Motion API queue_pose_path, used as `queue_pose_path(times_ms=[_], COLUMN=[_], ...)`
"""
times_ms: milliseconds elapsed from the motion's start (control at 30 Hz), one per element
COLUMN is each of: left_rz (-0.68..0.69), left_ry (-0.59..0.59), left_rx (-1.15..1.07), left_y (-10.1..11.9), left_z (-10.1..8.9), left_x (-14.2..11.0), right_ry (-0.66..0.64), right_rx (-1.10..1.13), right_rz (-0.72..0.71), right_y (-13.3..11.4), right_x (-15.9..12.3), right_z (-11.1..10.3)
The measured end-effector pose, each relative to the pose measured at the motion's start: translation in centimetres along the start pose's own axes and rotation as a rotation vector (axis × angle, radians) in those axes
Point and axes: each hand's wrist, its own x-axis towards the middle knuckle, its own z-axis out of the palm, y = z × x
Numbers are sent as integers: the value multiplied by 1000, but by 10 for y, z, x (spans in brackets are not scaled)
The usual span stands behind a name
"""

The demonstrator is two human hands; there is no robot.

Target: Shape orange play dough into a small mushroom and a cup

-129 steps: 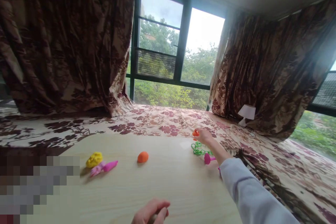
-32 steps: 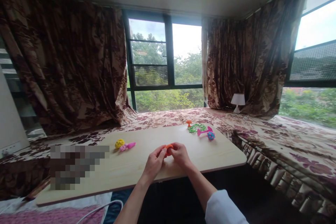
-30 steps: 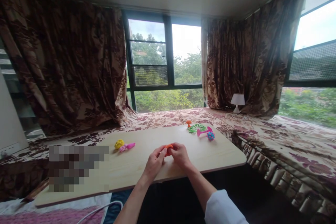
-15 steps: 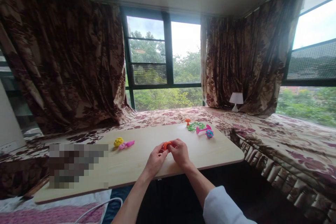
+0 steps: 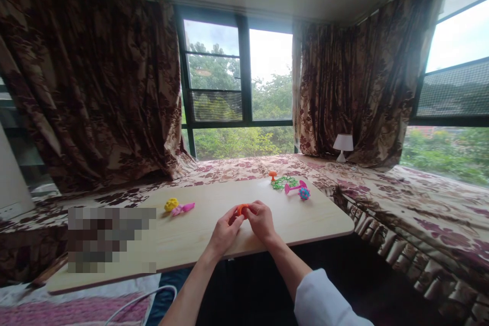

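Note:
Both my hands meet above the near part of the light wooden tabletop [image 5: 206,193]. Between their fingertips is a small orange curved piece [image 5: 242,208], partly covered by the fingers, so its full shape is hidden. My left hand [image 5: 224,228] pinches its left side with thumb and fingers. From the right, my right hand [image 5: 262,221] closes on the other side, its fingers bent and pressed together.
A yellow lumpy toy [image 5: 171,205] and a pink toy [image 5: 184,208] lie left of my hands. Toward the back right are an orange knob-shaped piece [image 5: 272,175], a green chain-like loop [image 5: 282,182], a pink dumbbell-shaped toy [image 5: 294,188] and a blue-and-pink studded ball [image 5: 304,193].
The view has shifted very slightly. Both hands stay in nearly the same place with the orange curved piece between them, and their fingers have moved only a little.

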Motion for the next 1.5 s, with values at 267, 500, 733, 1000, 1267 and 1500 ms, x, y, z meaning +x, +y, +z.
queue_pose_path(times_ms=[267,500,733,1000,1267,1500], left_rz=[5,-52,-104,-72,-57,-63], left_ry=[10,69,64,6,55,88], left_rx=[-60,-15,-12,-113,-34,-39], left_y=[-4,-5,2,0,2,-4], left_z=[-3,-4,-2,-1,-3,-4], left_x=[2,1,-1,-1,0,1], right_ry=[36,-2,31,9,19,5], right_rx=[22,-7,4,-20,-14,-44], right_rz=[32,3,30,-13,22,-17], right_y=[1,1,0,2,0,0], right_x=[2,0,2,0,2,0], right_z=[4,3,3,2,3,3])
